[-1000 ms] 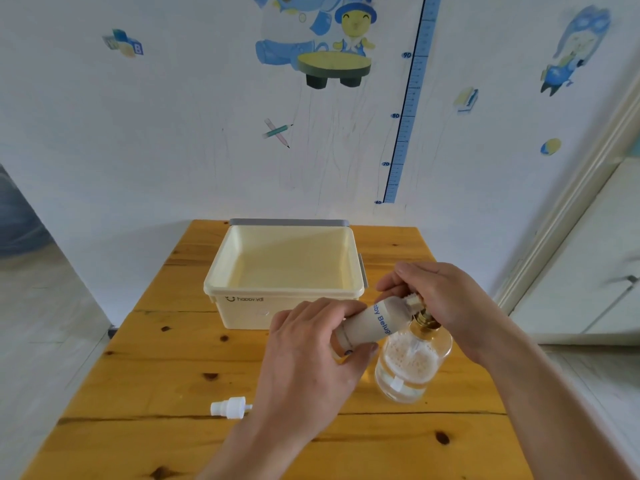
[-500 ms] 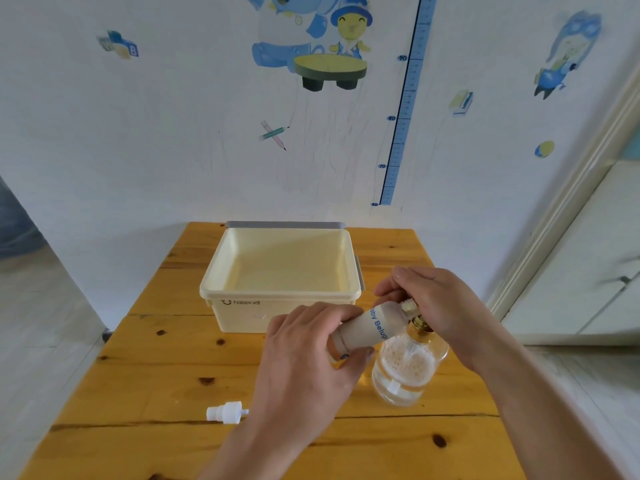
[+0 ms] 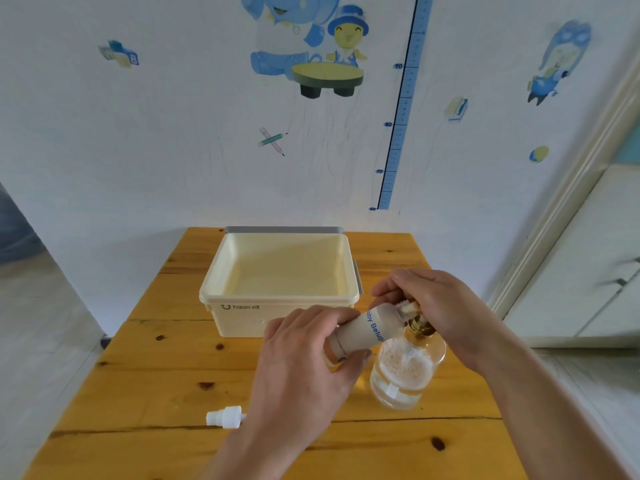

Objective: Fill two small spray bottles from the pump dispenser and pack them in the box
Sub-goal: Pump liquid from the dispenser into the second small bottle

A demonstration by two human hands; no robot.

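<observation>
A loose white spray cap (image 3: 225, 416) lies on the bench (image 3: 138, 393). Behind it stands the cream box (image 3: 242, 322), marked "happy.vdi" as far as it reads. The left hand (image 3: 304, 358) wraps round the tilted small spray bottle (image 3: 363, 332), lettered "by Belug". The bottle is probably light, smooth plastic, best gripped mid-body. Its mouth meets the glass pump dispenser (image 3: 407, 375), likely heavy and breakable. The right hand (image 3: 440, 306) curls over the pump head.

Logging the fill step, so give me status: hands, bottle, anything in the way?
Left hand grips the small spray bottle, tilted, neck at the pump dispenser. Right hand wraps the pump head. Spray cap off, lying on table; nothing blocking.
</observation>
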